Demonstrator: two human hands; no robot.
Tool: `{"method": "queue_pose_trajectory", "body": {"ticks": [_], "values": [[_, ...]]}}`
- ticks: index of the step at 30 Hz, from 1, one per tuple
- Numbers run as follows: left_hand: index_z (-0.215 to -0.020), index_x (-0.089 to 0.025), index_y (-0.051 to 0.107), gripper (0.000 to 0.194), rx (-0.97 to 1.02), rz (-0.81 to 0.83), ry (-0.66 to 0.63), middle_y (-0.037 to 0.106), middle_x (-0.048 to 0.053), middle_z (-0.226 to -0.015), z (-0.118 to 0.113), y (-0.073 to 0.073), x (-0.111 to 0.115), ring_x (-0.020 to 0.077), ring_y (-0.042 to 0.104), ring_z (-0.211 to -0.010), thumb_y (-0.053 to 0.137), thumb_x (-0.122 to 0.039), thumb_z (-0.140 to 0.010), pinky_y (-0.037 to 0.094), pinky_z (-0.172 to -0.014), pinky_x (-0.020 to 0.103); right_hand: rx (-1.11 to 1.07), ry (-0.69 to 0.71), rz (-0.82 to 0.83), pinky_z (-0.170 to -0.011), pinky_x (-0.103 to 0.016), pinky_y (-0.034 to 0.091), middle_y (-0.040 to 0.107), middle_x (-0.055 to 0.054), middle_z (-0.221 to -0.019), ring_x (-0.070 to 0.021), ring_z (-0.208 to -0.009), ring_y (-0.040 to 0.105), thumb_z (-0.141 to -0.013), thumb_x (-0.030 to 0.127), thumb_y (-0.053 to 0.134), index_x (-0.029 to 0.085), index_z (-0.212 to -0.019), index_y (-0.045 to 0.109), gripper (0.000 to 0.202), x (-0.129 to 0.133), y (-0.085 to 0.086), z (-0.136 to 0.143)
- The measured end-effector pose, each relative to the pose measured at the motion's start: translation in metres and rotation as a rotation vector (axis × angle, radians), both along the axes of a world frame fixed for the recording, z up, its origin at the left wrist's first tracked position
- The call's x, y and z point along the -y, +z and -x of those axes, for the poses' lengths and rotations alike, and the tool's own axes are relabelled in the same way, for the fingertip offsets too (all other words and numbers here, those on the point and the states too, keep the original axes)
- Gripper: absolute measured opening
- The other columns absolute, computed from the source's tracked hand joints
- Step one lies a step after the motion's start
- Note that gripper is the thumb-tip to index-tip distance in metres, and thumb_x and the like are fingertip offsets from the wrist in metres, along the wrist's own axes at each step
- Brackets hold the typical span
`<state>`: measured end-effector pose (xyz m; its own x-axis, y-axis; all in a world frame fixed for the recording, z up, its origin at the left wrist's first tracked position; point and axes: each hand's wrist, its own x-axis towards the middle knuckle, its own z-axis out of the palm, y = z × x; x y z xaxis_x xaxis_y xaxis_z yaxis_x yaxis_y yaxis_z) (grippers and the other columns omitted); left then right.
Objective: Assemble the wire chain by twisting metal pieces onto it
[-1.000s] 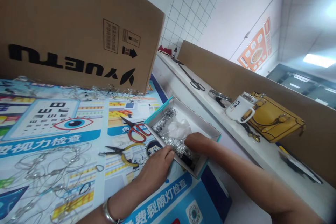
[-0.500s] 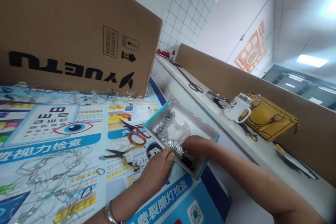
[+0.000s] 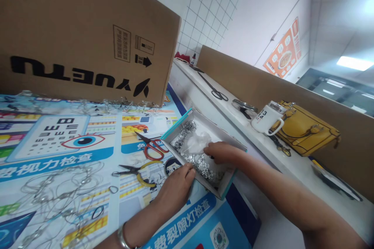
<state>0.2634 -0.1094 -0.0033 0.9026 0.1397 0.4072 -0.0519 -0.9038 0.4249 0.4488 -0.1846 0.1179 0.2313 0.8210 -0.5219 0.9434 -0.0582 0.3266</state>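
Observation:
A shallow open box (image 3: 230, 144) with a turquoise outside and pale inside sits tilted at the table's right edge. Silvery wire-like pieces (image 3: 201, 165) and a crumpled clear plastic bag (image 3: 197, 142) lie inside it. My left hand (image 3: 179, 183) grips the box's near wall, fingers curled over the rim. Over the box's inside, my right hand (image 3: 220, 152) is closed, with a small dark bit showing at its fingertips; what it holds is mostly hidden. Beside the box on the left are red-handled scissors (image 3: 154, 149) and yellow-handled pliers (image 3: 142, 173).
Loose clear wire strands (image 3: 58, 194) spread over the printed table cover (image 3: 122, 202). Behind stands a large cardboard carton (image 3: 87, 27). Along the right, a white ledge (image 3: 248, 124) carries a mug (image 3: 267, 118), a yellow bag (image 3: 309, 132) and another pair of scissors (image 3: 219, 95).
My right hand has shifted slightly up and away from the silvery pieces. The black item in the box's near corner is gone from there. My left hand stays on the wall.

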Motion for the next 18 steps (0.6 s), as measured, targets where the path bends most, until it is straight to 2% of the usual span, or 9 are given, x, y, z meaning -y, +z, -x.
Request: {"method": "queue_pose_trajectory", "body": {"ticks": [6,9,12,15,18], "values": [[-0.107,-0.019,0.045,0.031,-0.006,0.000,0.014,0.046,0.010,-0.120,-0.002,-0.003,0.000,0.0218,0.048,-0.105,0.042,-0.007,-0.078,0.042,-0.089,0.035,-0.037,0.045,0.019,-0.067,-0.023,0.041,0.057,-0.001,-0.105,-0.0165,-0.085,0.058,-0.073,0.013,0.054,0.032,-0.105,0.059,0.037,-0.003,0.007,-0.006],[-0.108,-0.019,0.045,0.033,0.002,-0.011,0.020,0.046,0.009,-0.120,-0.004,-0.006,0.000,0.0218,0.049,-0.103,0.043,-0.007,-0.078,0.043,-0.088,0.035,-0.016,0.044,0.028,-0.061,-0.022,0.040,0.057,-0.003,-0.104,-0.0153,-0.077,0.059,-0.073,0.015,0.055,0.027,-0.094,0.065,0.026,0.002,0.006,-0.001],[-0.106,-0.018,0.047,0.031,0.015,-0.028,0.029,0.047,0.010,-0.117,-0.006,-0.007,0.000,0.0217,0.050,-0.100,0.042,-0.006,-0.078,0.044,-0.085,0.035,0.050,0.041,0.017,-0.063,-0.025,0.042,0.057,-0.008,-0.104,-0.0198,-0.082,0.058,-0.072,0.017,0.058,0.020,-0.085,0.066,0.016,0.011,0.002,0.007],[-0.107,-0.018,0.047,0.032,0.029,-0.033,0.032,0.048,0.010,-0.115,-0.008,-0.007,0.000,0.0219,0.051,-0.098,0.042,-0.005,-0.078,0.045,-0.084,0.036,0.142,0.036,-0.008,-0.070,-0.033,0.043,0.057,-0.012,-0.103,-0.0258,-0.091,0.056,-0.076,0.015,0.054,0.017,-0.081,0.066,0.014,0.020,-0.006,0.013],[-0.110,-0.017,0.046,0.035,0.043,-0.033,0.032,0.047,0.011,-0.117,-0.008,-0.009,0.000,0.0225,0.050,-0.100,0.042,-0.004,-0.077,0.044,-0.086,0.037,0.226,0.001,-0.011,-0.067,-0.036,0.043,0.060,-0.016,-0.093,-0.0269,-0.087,0.058,-0.078,0.012,0.052,0.014,-0.079,0.066,0.015,0.025,-0.015,0.015]]}}
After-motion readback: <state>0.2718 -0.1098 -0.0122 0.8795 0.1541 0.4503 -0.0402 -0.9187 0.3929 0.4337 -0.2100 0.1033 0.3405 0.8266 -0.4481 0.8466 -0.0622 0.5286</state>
